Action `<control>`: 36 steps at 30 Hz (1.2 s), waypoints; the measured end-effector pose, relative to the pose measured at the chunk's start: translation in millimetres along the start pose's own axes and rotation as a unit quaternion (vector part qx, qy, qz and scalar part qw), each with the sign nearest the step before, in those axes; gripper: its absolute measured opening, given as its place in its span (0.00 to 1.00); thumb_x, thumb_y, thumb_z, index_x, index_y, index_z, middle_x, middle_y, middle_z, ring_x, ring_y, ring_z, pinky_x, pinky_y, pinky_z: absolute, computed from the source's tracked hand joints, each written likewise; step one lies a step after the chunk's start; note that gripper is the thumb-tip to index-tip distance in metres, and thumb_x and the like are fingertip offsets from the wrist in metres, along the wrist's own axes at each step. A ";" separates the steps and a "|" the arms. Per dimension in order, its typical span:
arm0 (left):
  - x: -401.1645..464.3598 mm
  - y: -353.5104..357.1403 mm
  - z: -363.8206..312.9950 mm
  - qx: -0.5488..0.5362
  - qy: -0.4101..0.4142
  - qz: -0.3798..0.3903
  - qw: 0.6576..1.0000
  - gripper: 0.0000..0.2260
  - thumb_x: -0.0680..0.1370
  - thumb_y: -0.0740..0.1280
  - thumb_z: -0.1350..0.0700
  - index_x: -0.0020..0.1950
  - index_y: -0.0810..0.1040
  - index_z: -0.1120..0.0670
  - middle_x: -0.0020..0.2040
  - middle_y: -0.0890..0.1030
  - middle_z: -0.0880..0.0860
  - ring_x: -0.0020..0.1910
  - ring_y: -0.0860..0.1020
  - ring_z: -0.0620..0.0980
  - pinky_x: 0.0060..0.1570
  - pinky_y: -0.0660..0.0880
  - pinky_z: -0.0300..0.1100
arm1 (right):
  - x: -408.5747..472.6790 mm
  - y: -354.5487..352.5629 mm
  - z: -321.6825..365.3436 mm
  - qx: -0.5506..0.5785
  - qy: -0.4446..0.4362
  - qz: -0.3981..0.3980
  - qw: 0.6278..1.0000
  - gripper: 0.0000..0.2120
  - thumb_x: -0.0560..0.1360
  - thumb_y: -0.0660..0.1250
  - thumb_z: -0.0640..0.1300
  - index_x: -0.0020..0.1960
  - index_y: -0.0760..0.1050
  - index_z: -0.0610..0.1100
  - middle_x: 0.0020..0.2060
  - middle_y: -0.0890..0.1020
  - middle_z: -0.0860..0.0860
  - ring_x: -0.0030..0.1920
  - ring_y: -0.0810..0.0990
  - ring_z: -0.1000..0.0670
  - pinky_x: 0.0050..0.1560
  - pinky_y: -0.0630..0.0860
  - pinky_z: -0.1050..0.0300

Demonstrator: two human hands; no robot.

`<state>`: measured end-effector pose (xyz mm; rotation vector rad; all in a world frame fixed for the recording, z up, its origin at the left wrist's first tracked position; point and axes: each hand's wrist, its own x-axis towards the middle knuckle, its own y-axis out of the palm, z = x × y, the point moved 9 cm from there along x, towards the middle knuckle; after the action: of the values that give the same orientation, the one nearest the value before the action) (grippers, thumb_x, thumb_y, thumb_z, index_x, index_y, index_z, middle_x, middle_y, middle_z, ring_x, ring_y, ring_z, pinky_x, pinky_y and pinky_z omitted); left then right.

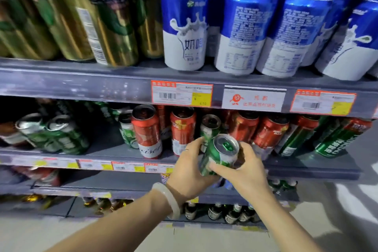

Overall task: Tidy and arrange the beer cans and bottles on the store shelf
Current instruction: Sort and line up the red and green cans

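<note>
Both hands (214, 170) grip a tilted green can (219, 154).

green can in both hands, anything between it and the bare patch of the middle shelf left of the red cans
Nothing visible blocks it. The green can, held by the left hand and right hand, is in front of the red cans. The bare shelf patch lies open to their left, before the green cans.

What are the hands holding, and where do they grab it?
A green can, tilted. The left hand and the right hand grip its sides near the bottom.
</note>
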<state>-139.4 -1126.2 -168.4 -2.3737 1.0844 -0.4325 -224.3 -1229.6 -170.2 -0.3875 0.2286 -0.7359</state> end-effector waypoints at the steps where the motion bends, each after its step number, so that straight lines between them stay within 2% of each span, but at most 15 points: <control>1: -6.2 -16.2 5.4 -0.011 -0.003 -0.032 0.999 0.37 0.65 0.75 0.52 0.69 0.60 0.46 0.60 0.66 0.39 0.61 0.66 0.32 0.57 0.61 0.23 | 0.9 18.9 11.3 -0.002 -0.010 0.027 1.000 0.24 0.61 0.78 0.45 0.53 0.72 0.53 0.44 0.81 0.59 0.41 0.79 0.61 0.37 0.74 0.67; 3: -20.7 -49.9 18.0 -0.026 -0.017 -0.092 0.995 0.31 0.63 0.74 0.51 0.59 0.62 0.37 0.55 0.70 0.34 0.55 0.69 0.25 0.52 0.64 0.19 | -0.7 57.3 32.2 -0.015 -0.029 0.070 0.997 0.26 0.60 0.78 0.46 0.55 0.72 0.53 0.47 0.80 0.58 0.46 0.79 0.57 0.43 0.75 0.62; 5: -38.6 -83.2 36.3 -0.024 -0.050 -0.144 0.988 0.27 0.61 0.72 0.49 0.53 0.63 0.34 0.51 0.71 0.33 0.50 0.71 0.24 0.48 0.65 0.18 | -4.7 95.4 49.8 -0.017 -0.046 0.107 0.993 0.27 0.58 0.77 0.48 0.54 0.72 0.52 0.47 0.79 0.58 0.48 0.78 0.55 0.46 0.75 0.60; 7: -58.1 -112.4 57.5 -0.011 -0.072 -0.180 0.981 0.27 0.59 0.71 0.46 0.53 0.63 0.33 0.52 0.73 0.34 0.50 0.73 0.29 0.49 0.67 0.21 | -9.7 134.0 66.2 -0.017 -0.061 0.151 0.987 0.24 0.60 0.77 0.45 0.52 0.71 0.53 0.45 0.78 0.60 0.47 0.77 0.57 0.43 0.73 0.65; 9: -77.5 -138.4 80.2 -0.004 -0.094 -0.208 0.974 0.27 0.58 0.71 0.45 0.53 0.63 0.34 0.52 0.74 0.35 0.51 0.74 0.31 0.49 0.70 0.26 | -15.6 171.6 78.1 -0.017 -0.071 0.206 0.976 0.26 0.61 0.78 0.46 0.54 0.70 0.54 0.48 0.78 0.59 0.50 0.77 0.56 0.48 0.74 0.62; 12: -102.9 -171.2 112.7 0.006 -0.123 -0.246 0.961 0.26 0.61 0.76 0.50 0.51 0.64 0.36 0.48 0.74 0.33 0.49 0.73 0.26 0.44 0.69 0.23 | -22.9 222.7 90.0 -0.032 -0.058 0.292 0.954 0.26 0.63 0.75 0.53 0.58 0.70 0.54 0.54 0.77 0.57 0.57 0.75 0.55 0.52 0.70 0.60; 15: -116.2 -197.7 135.2 0.001 -0.144 -0.281 0.949 0.26 0.64 0.77 0.52 0.52 0.64 0.38 0.49 0.75 0.37 0.48 0.75 0.33 0.45 0.68 0.22 | -26.1 263.9 105.9 -0.037 -0.062 0.340 0.938 0.24 0.67 0.73 0.54 0.60 0.70 0.52 0.53 0.76 0.58 0.55 0.75 0.56 0.49 0.71 0.67; 17: -116.8 -211.4 143.8 0.004 -0.151 -0.292 0.945 0.26 0.64 0.76 0.53 0.54 0.64 0.42 0.48 0.73 0.36 0.48 0.75 0.39 0.45 0.68 0.24 | -23.8 281.8 117.1 -0.018 -0.071 0.336 0.939 0.25 0.65 0.76 0.49 0.59 0.71 0.51 0.50 0.77 0.59 0.52 0.77 0.56 0.46 0.72 0.70; 21: -112.2 -229.8 156.6 -0.010 -0.157 -0.285 0.946 0.28 0.64 0.76 0.53 0.55 0.63 0.41 0.47 0.76 0.38 0.48 0.77 0.41 0.49 0.74 0.36 | -14.5 301.9 129.9 -0.009 -0.080 0.335 0.939 0.29 0.63 0.78 0.45 0.60 0.71 0.51 0.53 0.78 0.56 0.54 0.78 0.54 0.53 0.76 0.59; 23: -113.8 -236.5 163.3 -0.017 -0.155 -0.283 0.946 0.28 0.64 0.77 0.50 0.58 0.65 0.43 0.48 0.75 0.37 0.48 0.76 0.37 0.49 0.72 0.31 | -7.8 309.7 135.3 0.008 -0.054 0.344 0.937 0.32 0.64 0.76 0.48 0.65 0.68 0.49 0.57 0.78 0.51 0.57 0.77 0.51 0.55 0.75 0.55; 26: -122.8 -244.8 180.4 -0.043 -0.164 -0.286 0.943 0.31 0.63 0.78 0.49 0.61 0.67 0.46 0.51 0.75 0.40 0.52 0.76 0.40 0.53 0.72 0.34 | 18.7 319.9 152.0 0.036 -0.033 0.284 0.957 0.27 0.70 0.71 0.51 0.65 0.68 0.46 0.59 0.77 0.46 0.56 0.77 0.50 0.52 0.73 0.59; 28: -132.4 -252.4 192.4 -0.053 -0.166 -0.293 0.940 0.28 0.62 0.78 0.50 0.55 0.67 0.39 0.50 0.76 0.37 0.52 0.76 0.38 0.52 0.72 0.32 | 36.0 333.3 169.3 0.024 -0.050 0.236 0.970 0.26 0.70 0.72 0.49 0.64 0.69 0.45 0.59 0.77 0.44 0.55 0.77 0.50 0.51 0.72 0.62; 31: -147.7 -269.4 207.1 -0.053 -0.181 -0.304 0.934 0.28 0.62 0.78 0.51 0.51 0.65 0.36 0.49 0.75 0.35 0.51 0.75 0.32 0.49 0.70 0.24 | 52.9 369.5 195.0 -0.007 -0.055 0.222 0.973 0.33 0.69 0.74 0.49 0.68 0.65 0.43 0.66 0.72 0.45 0.55 0.77 0.49 0.51 0.75 0.64; 33: -154.4 -284.5 215.9 -0.048 -0.185 -0.314 0.930 0.28 0.62 0.78 0.51 0.55 0.66 0.40 0.51 0.75 0.39 0.50 0.76 0.36 0.50 0.71 0.26 | 61.6 397.1 211.2 -0.061 -0.080 0.218 0.971 0.36 0.68 0.74 0.52 0.70 0.63 0.42 0.69 0.70 0.46 0.58 0.76 0.48 0.46 0.74 0.70; 36: -159.3 -310.2 227.1 -0.020 -0.183 -0.333 0.925 0.29 0.63 0.78 0.50 0.58 0.67 0.46 0.51 0.74 0.42 0.52 0.75 0.43 0.52 0.72 0.37 | 75.3 423.9 225.8 -0.093 -0.129 0.175 0.972 0.35 0.66 0.75 0.54 0.68 0.68 0.42 0.66 0.73 0.46 0.65 0.73 0.47 0.62 0.70 0.59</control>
<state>56.8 -760.4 -197.9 -2.6708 0.0998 -0.1677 162.7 -936.2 -149.1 -0.5987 0.1149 -0.3131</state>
